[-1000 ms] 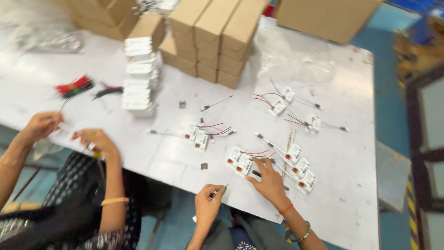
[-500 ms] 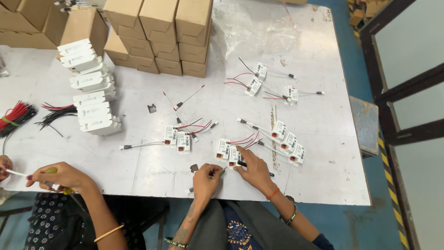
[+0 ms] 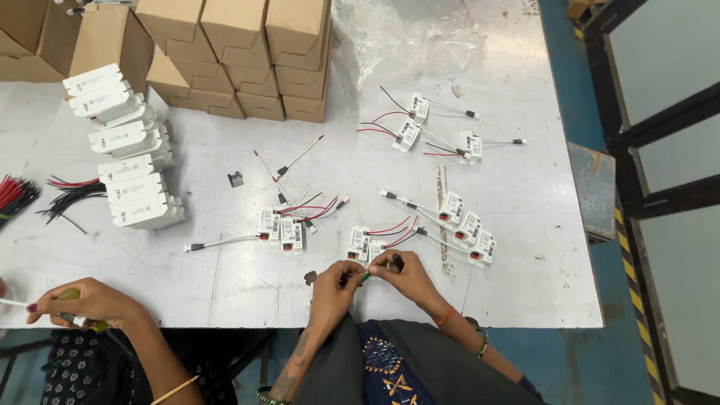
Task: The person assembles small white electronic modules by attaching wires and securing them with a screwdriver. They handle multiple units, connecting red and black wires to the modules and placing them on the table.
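Note:
My left hand (image 3: 332,289) and my right hand (image 3: 405,276) meet at the table's near edge. Between them is a thin green-handled tool (image 3: 365,277), which my left hand pinches. My right fingers close on a small black wire end (image 3: 396,262). It seems to lead to a white module with red and black wires (image 3: 358,243) that lies just beyond my hands. Whether the tool tip touches the wire end is hidden by my fingers.
More wired white modules lie in groups (image 3: 280,227) (image 3: 466,221) (image 3: 437,129) on the metal table (image 3: 525,285). White cases are stacked (image 3: 127,161) at the left and brown cartons (image 3: 225,52) at the back. A co-worker's hand (image 3: 86,302) holds a tool at the near left.
My right hand came off the modules and back to the table edge. My left hand rose to meet it, and both now close on the small parts. The view shifted right.

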The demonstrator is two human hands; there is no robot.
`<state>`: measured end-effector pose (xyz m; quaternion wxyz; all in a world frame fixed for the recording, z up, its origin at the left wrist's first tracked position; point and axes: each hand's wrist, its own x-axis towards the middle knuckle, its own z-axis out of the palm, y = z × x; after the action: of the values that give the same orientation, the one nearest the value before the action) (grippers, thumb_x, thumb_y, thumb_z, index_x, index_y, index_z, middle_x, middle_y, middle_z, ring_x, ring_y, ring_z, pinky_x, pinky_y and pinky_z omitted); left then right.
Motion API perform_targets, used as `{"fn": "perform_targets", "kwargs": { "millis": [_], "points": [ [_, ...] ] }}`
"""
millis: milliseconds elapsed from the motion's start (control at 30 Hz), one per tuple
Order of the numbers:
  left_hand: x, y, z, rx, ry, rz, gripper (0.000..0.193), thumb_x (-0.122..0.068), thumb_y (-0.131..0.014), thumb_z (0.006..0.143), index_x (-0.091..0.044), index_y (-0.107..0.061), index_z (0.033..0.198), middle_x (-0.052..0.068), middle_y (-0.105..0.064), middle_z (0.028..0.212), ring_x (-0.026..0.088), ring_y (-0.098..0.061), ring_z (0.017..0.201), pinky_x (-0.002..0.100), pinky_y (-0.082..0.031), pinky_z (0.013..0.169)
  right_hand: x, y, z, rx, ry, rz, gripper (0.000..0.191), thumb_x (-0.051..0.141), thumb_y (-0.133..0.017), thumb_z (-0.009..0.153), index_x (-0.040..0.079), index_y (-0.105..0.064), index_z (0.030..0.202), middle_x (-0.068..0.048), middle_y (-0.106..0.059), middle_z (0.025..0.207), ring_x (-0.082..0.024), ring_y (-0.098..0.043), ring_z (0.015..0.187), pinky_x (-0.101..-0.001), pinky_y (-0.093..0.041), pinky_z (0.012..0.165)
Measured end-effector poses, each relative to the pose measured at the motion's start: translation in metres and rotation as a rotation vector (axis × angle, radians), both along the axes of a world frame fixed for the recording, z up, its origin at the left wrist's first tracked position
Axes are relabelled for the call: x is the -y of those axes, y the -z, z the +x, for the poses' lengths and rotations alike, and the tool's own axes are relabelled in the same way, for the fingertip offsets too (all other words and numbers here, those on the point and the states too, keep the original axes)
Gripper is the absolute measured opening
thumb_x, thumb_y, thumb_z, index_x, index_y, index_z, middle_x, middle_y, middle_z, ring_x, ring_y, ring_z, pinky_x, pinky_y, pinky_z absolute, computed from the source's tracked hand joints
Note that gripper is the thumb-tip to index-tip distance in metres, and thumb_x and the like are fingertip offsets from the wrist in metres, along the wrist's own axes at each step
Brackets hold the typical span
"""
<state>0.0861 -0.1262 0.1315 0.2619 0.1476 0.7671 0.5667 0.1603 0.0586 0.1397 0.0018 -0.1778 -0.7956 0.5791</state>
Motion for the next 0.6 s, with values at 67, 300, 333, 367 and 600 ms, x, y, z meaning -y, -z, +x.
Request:
{"fn": "perform_targets", "kwargs": {
  "millis": [67,300,333,367,600],
  "points": [
    [-0.002,0.002,-0.004,0.043,-0.021,0.062,0.015,-0.013,-0.075,0.088,-0.001,-0.076,0.098,0.006,-0.077,0.078,0.010,-0.070,0.069,0.025,-0.054,0.064,-0.004,0.004,-0.002,0.028,0.029,-0.134,0.016,0.021,-0.080,0.089,0.005,-0.082,0.092,0.003,-0.054,0.065,-0.001,-0.035,0.055,-0.0236,-0.025,0.049],
    [0.000,0.015,0.000,-0.016,-0.043,0.143,0.012,-0.010,-0.078,0.085,0.000,-0.079,0.091,0.006,-0.075,0.075,0.009,-0.062,0.063,0.025,-0.048,0.059,-0.016,0.017,0.002,0.201,0.082,-0.524,0.021,0.021,-0.070,0.093,0.003,-0.080,0.095,0.002,-0.064,0.071,-0.003,-0.038,0.049,-0.0208,-0.026,0.044],
    [-0.001,0.017,0.001,-0.003,-0.055,0.105,0.012,-0.011,-0.078,0.084,-0.001,-0.079,0.091,0.006,-0.075,0.075,0.010,-0.063,0.063,0.025,-0.049,0.059,-0.016,0.017,0.004,0.201,0.068,-0.463,0.023,0.022,-0.069,0.094,0.002,-0.081,0.097,0.002,-0.064,0.072,-0.003,-0.040,0.051,-0.0204,-0.028,0.045],
    [-0.002,0.018,0.000,0.011,-0.067,0.065,0.012,-0.012,-0.077,0.084,-0.001,-0.079,0.091,0.006,-0.075,0.075,0.011,-0.064,0.062,0.026,-0.050,0.058,-0.016,0.015,0.005,0.068,0.082,-0.241,0.022,0.023,-0.071,0.095,0.003,-0.079,0.099,0.001,-0.067,0.076,-0.006,-0.047,0.057,-0.0228,-0.035,0.050],
    [-0.007,0.025,-0.001,-0.213,-0.056,-0.121,0.015,-0.022,-0.078,0.080,-0.010,-0.082,0.087,0.009,-0.074,0.079,0.022,-0.068,0.064,0.034,-0.053,0.062,-0.011,-0.016,0.008,-0.038,-0.047,0.563,0.043,0.028,-0.081,0.081,0.018,-0.072,0.122,-0.007,-0.066,0.107,-0.027,-0.071,0.074,-0.0385,-0.057,0.064]
  ]
}}
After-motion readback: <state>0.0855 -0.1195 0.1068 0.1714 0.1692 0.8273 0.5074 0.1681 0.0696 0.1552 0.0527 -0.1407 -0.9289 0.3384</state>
